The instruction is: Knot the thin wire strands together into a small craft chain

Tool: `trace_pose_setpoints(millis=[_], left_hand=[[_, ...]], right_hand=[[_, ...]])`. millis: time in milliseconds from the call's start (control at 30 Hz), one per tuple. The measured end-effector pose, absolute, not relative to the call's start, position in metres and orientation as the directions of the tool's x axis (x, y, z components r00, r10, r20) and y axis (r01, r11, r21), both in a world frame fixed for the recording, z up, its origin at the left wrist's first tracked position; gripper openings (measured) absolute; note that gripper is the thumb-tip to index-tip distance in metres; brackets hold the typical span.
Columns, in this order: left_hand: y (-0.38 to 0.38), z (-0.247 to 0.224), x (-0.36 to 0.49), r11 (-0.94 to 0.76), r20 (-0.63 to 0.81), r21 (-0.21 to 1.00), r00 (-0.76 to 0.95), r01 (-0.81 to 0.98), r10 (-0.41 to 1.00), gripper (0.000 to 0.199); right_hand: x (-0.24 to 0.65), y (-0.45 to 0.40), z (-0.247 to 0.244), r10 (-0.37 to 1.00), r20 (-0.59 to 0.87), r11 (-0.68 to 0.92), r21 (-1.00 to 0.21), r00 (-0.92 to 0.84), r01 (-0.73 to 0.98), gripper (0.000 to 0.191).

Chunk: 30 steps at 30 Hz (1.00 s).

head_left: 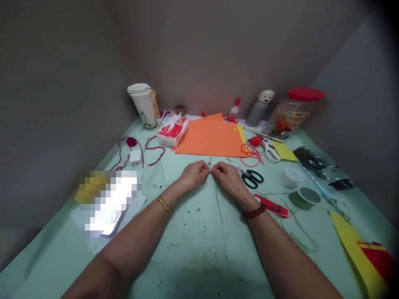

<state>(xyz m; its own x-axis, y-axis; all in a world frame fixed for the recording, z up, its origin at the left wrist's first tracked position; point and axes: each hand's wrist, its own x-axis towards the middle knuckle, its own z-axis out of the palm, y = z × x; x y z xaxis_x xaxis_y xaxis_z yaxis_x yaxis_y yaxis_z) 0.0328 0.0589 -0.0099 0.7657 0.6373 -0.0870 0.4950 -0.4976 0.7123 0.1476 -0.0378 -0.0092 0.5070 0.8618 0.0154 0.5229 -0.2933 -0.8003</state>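
Observation:
My left hand [195,173] and my right hand [227,176] meet fingertip to fingertip over the middle of the table, both pinched closed on a thin green cord [220,207]. One length of it hangs down from between them towards me, and a small loop lies under my left fingers. A small dark tip sticks up just beyond the fingertips; what it belongs to is too small to tell. Black-handled scissors [252,178] lie right beside my right hand. The spool of green cord [304,197] stands further right, with loose cord around it.
Orange paper [212,137] lies beyond my hands, with a tissue pack [173,131] at its left. A clear set square [157,176] and a phone [114,207] are on the left. A red cutter [272,206] lies by my right wrist; a red-lidded jar [289,116] stands back right.

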Motion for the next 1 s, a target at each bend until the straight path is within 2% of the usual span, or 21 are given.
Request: trace_pose_setpoints(millis=[467, 700, 1000], left_hand=[[0.0615, -0.0106, 0.0320, -0.450, -0.101, 0.761, 0.770, 0.468, 0.630, 0.015], [0.0633, -0.0111, 0.0316, -0.491, -0.046, 0.768, 0.800, 0.411, 0.598, 0.018], [0.0662, -0.0155, 0.0326, -0.492, -0.059, 0.775, 0.821, 0.396, 0.568, 0.021]], right_hand=[[0.1481, -0.0380, -0.0101, 0.857, 0.029, -0.290, -0.797, 0.514, 0.529, 0.016], [0.1484, -0.0393, -0.0104, 0.860, 0.039, -0.274, -0.806, 0.510, 0.524, 0.016], [0.1476, -0.0393, -0.0090, 0.855, 0.015, -0.291, -0.813, 0.518, 0.505, 0.014]])
